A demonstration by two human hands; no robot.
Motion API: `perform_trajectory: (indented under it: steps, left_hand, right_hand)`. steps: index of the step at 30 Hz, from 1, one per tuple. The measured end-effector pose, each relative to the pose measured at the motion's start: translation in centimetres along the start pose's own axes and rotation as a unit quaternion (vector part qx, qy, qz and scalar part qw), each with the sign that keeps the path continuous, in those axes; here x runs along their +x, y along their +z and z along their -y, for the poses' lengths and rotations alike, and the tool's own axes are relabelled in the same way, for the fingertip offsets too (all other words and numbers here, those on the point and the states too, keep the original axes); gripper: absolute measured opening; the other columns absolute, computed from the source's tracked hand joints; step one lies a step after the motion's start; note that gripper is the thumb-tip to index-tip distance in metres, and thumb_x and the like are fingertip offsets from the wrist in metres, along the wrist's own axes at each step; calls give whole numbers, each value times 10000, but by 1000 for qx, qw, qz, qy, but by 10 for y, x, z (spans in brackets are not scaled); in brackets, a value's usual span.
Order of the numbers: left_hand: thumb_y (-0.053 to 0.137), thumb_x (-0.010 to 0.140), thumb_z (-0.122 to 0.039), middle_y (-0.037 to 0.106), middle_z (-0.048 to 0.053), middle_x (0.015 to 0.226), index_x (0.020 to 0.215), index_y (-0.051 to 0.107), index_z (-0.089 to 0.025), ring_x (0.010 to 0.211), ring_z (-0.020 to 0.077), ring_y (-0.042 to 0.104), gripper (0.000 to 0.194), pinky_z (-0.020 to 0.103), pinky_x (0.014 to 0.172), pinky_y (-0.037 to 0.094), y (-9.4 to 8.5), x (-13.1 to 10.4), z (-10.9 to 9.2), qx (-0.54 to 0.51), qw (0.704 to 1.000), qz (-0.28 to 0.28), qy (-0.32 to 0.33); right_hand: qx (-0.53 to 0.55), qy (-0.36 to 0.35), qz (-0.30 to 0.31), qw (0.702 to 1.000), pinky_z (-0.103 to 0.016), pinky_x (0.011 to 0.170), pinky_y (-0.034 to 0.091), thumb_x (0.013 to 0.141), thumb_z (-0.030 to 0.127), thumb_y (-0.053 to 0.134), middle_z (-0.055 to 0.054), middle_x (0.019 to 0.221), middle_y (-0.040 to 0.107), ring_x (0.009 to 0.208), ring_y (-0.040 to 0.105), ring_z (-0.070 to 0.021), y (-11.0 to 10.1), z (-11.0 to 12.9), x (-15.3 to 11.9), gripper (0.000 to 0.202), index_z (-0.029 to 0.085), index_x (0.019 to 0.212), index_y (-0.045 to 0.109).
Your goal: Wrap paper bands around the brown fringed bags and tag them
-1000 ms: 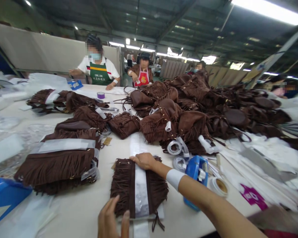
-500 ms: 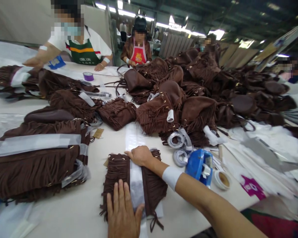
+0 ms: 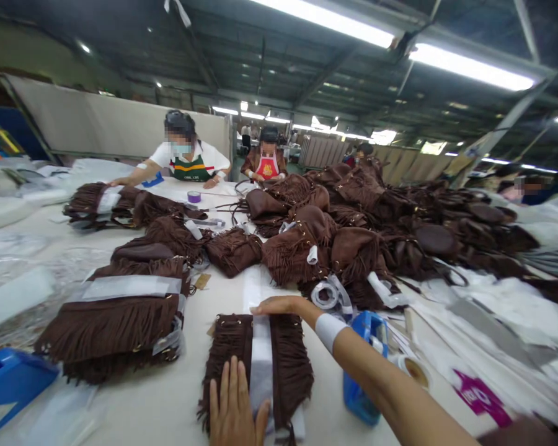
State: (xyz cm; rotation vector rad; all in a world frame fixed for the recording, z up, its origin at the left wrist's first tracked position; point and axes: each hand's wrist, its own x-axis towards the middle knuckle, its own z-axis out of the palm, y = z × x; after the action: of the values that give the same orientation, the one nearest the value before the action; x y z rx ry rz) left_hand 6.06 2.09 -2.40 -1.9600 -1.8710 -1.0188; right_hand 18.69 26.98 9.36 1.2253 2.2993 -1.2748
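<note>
A dark brown fringed bag (image 3: 291,362) lies flat on the table in front of me. Down its middle runs a translucent white plastic strip (image 3: 262,350), which continues onto the table past the bag's far edge. My left hand (image 3: 235,402) rests palm down on the near part of the bag, fingers stretched out and thumb apart by the strip. At the far edge, my right hand (image 3: 279,305) is bent over the strip with its fingers curled onto it; the fingertips are partly hidden. A white band (image 3: 329,331) circles my right wrist.
Left lies a wrapped fringed bag (image 3: 116,334). Blue tape dispensers stand at the near left (image 3: 16,387) and right (image 3: 363,371) of me. A heap of brown bags (image 3: 353,229) covers the far side. A co-worker (image 3: 190,161) reaches toward another bag across the table.
The view has tilted up and back, bringing more ceiling and the left dispenser into sight. My right hand looks flatter over the strip; my left stays on the bag.
</note>
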Motion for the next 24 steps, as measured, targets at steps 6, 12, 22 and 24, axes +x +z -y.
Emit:
perform_trajectory:
  steps: [6, 12, 22, 24]
  left_hand:
    - [457, 907, -409, 412, 212, 1505, 1528, 191, -78, 1429, 330, 322, 753, 574, 1165, 228, 5, -1, 1, 27, 999, -38, 12]
    - [477, 898, -439, 411, 218, 1504, 1526, 201, -73, 1437, 339, 306, 778, 566, 1169, 222, 3, -4, 6, 17, 998, -59, 19]
    - [599, 870, -411, 340, 218, 1541, 1541, 127, -110, 1439, 360, 286, 874, 564, 1157, 265, -48, -5, -3, -52, 998, -16, -21]
    - [624, 855, -403, 302, 219, 1556, 1545, 113, -131, 1440, 369, 277, 900, 581, 1150, 274, -58, -10, -1, -73, 996, -21, -48]
  right_hand:
    - [2, 16, 114, 993, -317, 816, 506, 424, 461, 905, -27, 909, 722, 867, 667, -240, -2, 13, 11, 617, 169, 944, 749]
    - [72, 36, 177, 981, -306, 664, 535, 442, 485, 881, -14, 783, 714, 651, 650, -184, -1, 23, 8, 538, 156, 843, 737]
    - [165, 30, 236, 957, -251, 634, 534, 413, 322, 924, 8, 728, 715, 628, 651, -152, -4, 36, -23, 491, 131, 820, 727]
    - [171, 13, 221, 960, -233, 653, 523, 444, 310, 920, 16, 735, 713, 639, 643, -138, -6, 40, -31, 458, 125, 815, 726]
